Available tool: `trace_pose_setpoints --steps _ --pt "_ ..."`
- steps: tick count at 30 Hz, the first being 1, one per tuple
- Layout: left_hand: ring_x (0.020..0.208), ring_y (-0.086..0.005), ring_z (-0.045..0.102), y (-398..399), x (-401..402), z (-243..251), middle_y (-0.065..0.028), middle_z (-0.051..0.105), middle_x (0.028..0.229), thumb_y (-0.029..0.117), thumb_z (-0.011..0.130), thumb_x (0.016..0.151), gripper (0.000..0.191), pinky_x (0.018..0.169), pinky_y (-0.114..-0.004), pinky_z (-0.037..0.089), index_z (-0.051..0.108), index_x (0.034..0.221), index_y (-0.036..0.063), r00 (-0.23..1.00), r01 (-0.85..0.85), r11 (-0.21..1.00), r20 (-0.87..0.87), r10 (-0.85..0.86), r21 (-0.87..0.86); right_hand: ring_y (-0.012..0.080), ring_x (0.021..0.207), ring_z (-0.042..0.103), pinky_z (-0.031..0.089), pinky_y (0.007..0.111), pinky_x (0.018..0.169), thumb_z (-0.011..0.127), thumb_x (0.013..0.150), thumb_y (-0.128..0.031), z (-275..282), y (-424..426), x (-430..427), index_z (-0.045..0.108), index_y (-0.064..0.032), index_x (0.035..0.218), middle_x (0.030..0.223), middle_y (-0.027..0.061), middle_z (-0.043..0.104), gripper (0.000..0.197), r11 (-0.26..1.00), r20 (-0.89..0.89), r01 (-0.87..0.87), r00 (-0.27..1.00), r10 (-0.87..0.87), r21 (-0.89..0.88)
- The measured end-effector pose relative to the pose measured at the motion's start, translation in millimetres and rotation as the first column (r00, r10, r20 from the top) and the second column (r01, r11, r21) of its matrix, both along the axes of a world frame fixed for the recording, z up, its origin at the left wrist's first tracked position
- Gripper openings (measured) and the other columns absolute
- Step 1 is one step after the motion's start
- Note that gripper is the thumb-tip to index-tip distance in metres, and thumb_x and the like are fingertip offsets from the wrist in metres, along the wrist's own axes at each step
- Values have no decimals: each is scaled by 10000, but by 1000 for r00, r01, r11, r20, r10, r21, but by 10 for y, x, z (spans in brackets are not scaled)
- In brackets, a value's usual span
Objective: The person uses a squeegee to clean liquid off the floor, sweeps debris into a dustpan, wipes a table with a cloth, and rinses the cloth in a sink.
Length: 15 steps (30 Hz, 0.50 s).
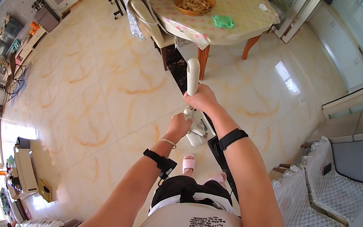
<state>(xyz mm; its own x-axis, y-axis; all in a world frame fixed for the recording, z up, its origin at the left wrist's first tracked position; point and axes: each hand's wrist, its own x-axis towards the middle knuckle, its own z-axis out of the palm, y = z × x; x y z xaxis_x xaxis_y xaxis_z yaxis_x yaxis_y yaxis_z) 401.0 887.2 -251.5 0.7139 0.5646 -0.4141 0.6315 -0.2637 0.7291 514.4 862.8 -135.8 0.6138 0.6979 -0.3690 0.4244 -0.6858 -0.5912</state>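
Note:
My right hand (pixel 203 97) is closed around a thick white handle (pixel 192 76) whose rounded end points up and away from me. Just below it, my left hand (pixel 180 124) grips a second, thinner white shaft (pixel 187 113), partly hidden by the fingers. Under both hands, near the floor, is a pale dustpan (pixel 196 139). A white brush head with bristles (pixel 198 130) lies over the pan. How each shaft joins the pan and the brush is hidden behind my hands.
A table with a patterned cover (pixel 248 3) stands ahead, bearing a basket of food pieces (pixel 194 3) and a green plastic bag (pixel 223 21). A padded chair (pixel 150 19) is beside it. Quilted seats (pixel 314 220) line the right. Glossy tiles (pixel 105 101) spread left.

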Motion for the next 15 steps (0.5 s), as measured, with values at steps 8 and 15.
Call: trace_pose_setpoints --steps 8,15 --pt "899 -366 545 -81 -574 -226 -225 583 919 295 581 730 378 762 -428 434 567 953 -10 999 43 997 31 -45 67 230 644 614 482 324 566 654 596 -208 -508 -488 1065 610 -4 757 656 122 607 263 881 -127 425 905 -407 208" --pt "859 -346 565 251 -557 51 -205 598 891 270 578 742 353 726 -394 448 570 969 -1 994 -42 999 -104 42 0 238 654 613 478 332 588 639 622 -230 -380 -985 752 620 -36 777 676 119 620 249 976 45 207 977 -210 64"
